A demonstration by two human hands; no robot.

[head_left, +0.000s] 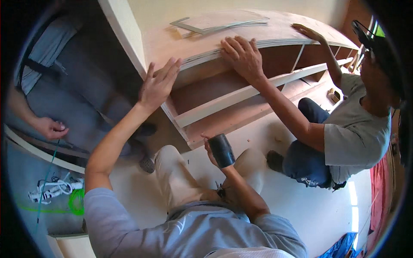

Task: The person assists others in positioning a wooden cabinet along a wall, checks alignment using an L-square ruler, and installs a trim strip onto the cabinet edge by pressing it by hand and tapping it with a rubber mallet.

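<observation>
My left hand [160, 88] is raised to the near left corner of a plywood panel [275, 34], its fingers stretched out against the panel's edge. The panel lies on top of a long wooden cabinet frame [228, 103] with open compartments. My right hand [209, 150] is closed low between my knees. It holds a black cylinder that looks like the head of a rubber mallet [222, 150]; no handle shows. The fingers are partly hidden behind it. A co-worker's hand [245, 58] presses on the panel's front edge, and their other hand [309, 32] rests farther along it.
An L-shaped metal strip [219, 26] lies on the panel. The co-worker [357, 124] crouches at right. Another person [81, 86] is at left, a hand [51, 127] near a thin green cord. White coiled cable [58, 188] and a bright green coil [76, 202] lie lower left.
</observation>
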